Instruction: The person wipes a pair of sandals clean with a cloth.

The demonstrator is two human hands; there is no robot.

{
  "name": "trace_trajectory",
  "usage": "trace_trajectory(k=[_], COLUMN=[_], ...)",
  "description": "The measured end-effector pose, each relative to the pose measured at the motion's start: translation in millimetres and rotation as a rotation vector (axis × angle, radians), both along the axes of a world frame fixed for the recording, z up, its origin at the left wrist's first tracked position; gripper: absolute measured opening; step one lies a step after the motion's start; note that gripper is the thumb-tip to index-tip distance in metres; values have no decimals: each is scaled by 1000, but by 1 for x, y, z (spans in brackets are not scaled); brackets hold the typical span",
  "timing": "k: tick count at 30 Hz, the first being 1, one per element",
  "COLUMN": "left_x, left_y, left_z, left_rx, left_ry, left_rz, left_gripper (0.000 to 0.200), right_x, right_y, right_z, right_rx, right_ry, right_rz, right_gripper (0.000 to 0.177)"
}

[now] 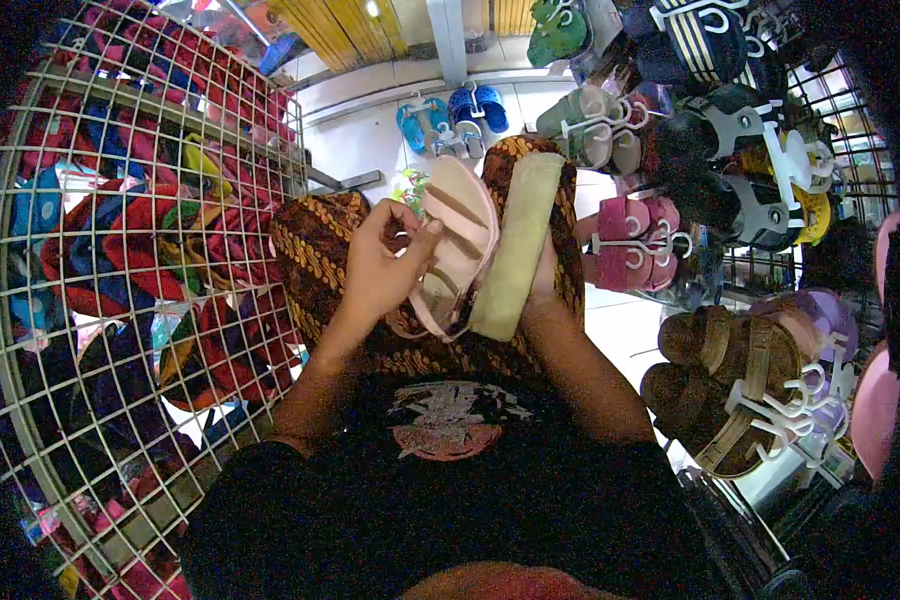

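Observation:
A pale pink sandal (460, 205) with crossing straps is held sole-down over my lap, tilted a little. My left hand (382, 255) is at its left edge, thumb and forefinger pinched at a strap. Beside the sandal, on its right, stands a long flat olive-green piece (518, 245) that looks like folded cloth. My right hand (543, 275) grips it from behind and from the right; most of those fingers are hidden. Whether the right hand also supports the sandal cannot be seen.
A wire grid rack (150, 240) with colourful footwear behind it rises on the left. Brown sandals (730, 370), pink sandals (635, 240) and grey-green sandals (595, 125) on white hangers line the right. Blue sandals (475, 105) lie on the white tiles ahead. Patterned brown fabric (310, 240) covers my legs.

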State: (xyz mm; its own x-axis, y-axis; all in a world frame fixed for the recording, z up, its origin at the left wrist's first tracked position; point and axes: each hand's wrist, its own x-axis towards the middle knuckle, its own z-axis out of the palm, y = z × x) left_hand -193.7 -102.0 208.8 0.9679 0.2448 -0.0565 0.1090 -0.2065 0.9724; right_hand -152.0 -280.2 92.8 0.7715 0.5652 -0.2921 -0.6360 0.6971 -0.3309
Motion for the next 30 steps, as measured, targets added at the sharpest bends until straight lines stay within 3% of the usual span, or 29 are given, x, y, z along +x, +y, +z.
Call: trace_trajectory(k=[1, 4, 5, 6, 8, 11, 13, 14, 16, 18, 23, 25, 27, 29, 30], left_x=[-2, -8, -7, -5, -6, -4, 0, 1, 3, 5, 15, 20, 21, 27, 31], left_y=[-2, 13, 15, 22, 14, 16, 9, 8, 6, 2, 2, 7, 22, 40, 49], left_z=[2, -6, -6, -9, -3, -5, -1, -2, -6, -9, -27, -45, -67, -86, -96], left_rx=[-87, 173, 283, 298, 429, 533, 577, 617, 698, 679, 583, 307, -9, -128, -124], left_ry=[17, -180, -272, -197, -233, -240, -270, -225, -133, -230, -378, -307, -193, -126, -107], left_rz=[8, -262, -357, -524, -566, -674, -666, -683, -716, -700, -674, -584, -486, -382, -345], left_gripper=[16, 17, 21, 41, 49, 75, 85, 89, 99, 104, 112, 110, 103, 98, 95], right_x=[0, 0, 1, 3, 1, 1, 0, 4, 11, 4, 1, -5, -16, -14, -11], right_y=[4, 17, 14, 11, 6, 8, 10, 10, 17, 22, 14, 10, 16, 15, 16], right_z=[19, 73, 52, 32, 13, 18, 48, 24, 33, 69, 27, 26, 30, -13, 3], right_rx=[-10, -44, 27, 99, -63, -80, 129, 37, -47, -23, -153, -237, -340, -256, -132], right_ry=[30, 118, 86, 54, 58, 11, -1, 26, 65, 150, -25, -91, -47, -200, -92], right_rz=[-28, -112, -115, -116, -122, -118, -50, -48, -28, -41, 197, 426, 472, 496, 452], right_gripper=[57, 64, 67, 70, 56, 53, 65, 56, 49, 53, 56, 56, 52, 53, 54])
